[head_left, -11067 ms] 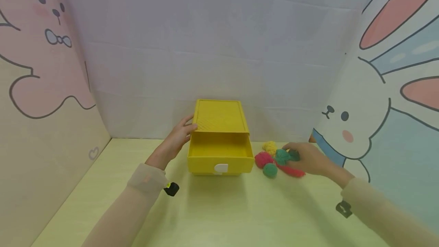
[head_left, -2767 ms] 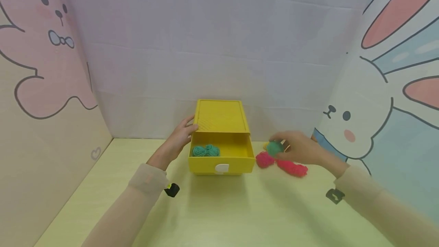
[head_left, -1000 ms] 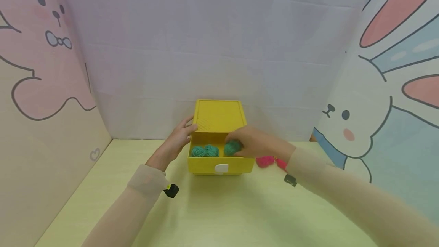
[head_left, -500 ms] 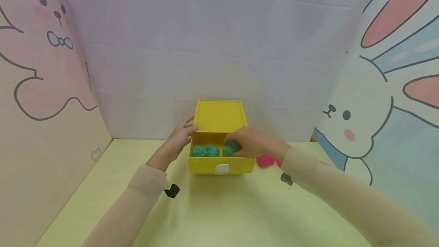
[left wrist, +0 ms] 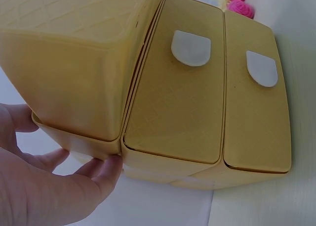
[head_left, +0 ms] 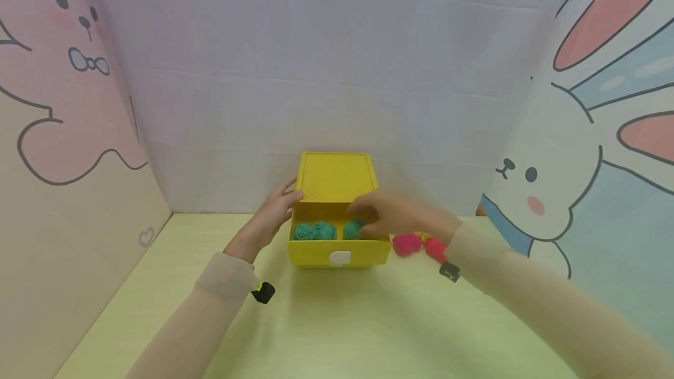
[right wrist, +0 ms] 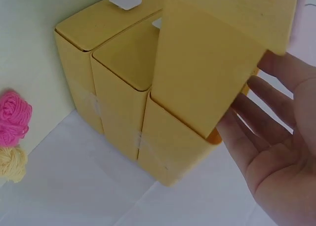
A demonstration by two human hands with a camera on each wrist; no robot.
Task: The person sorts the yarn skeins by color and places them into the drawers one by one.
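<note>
Nearest, the desk point(head_left: 337, 332) runs under my sleeves up to the pulled-out drawer point(head_left: 310, 254), white handle point(head_left: 340, 258) toward me. Inside it, teal skein point(head_left: 316, 231) at the front left corner, teal ball point(head_left: 353, 228) in the right half, a gap between. My right hand point(head_left: 392, 212) is over the drawer's right side, fingers apart, thumb just beside the ball; can't tell if they touch. Left hand point(head_left: 270, 215): fingers spread, pressed on the left side of the yellow cabinet point(head_left: 339, 174), thumb on its top edge, bracing. To do this well, I'd let the ball settle low, lift the fingers straight off so no strand snags, and hold the brace so the cabinet doesn't shift. Edges to mind: drawer's right wall under my palm, cabinet's front lip just behind my fingertips. Best room is up and out to the right. Pink ball point(head_left: 406, 244), red-pink skein point(head_left: 436, 249) and yellow yarn point(head_left: 423, 236), partly hidden by my arm, sit right of the drawer, toward the desk's far edge. Wall point(head_left: 337, 75) right behind the cabinet, little room there.
</note>
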